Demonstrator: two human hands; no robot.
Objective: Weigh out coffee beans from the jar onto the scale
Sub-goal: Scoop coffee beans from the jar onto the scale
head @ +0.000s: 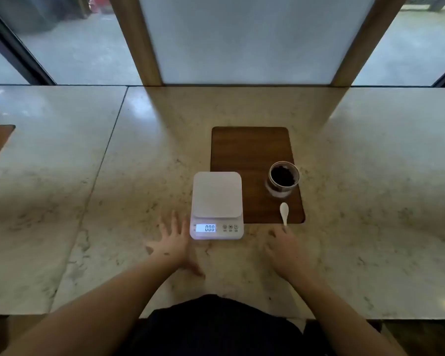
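White plastic makes up the one scale point(216, 205), a flat square platform with rounded corners and nothing on it; its lit display reads zero, with three small round buttons to the display's 3 o'clock. One clear glass jar point(283, 179) stands lidless at about 2 o'clock from the scale, on the near right part of a dark wooden mat point(249, 160), with dark coffee beans point(282, 176) inside; one white spoon point(284, 213) lies at the jar's 6 o'clock, bowl away from the person, handle tip at the mat's near edge. Two bare hands rest over the pale marble counter point(113, 176) — the left hand point(170, 244), at the scale's 8 o'clock, has fingers spread wide and grips nothing; the right hand point(289, 249), blurred, lies flat and loosely spread at the spoon's 6 o'clock, a fingertip just beside the handle, nothing in its grasp.
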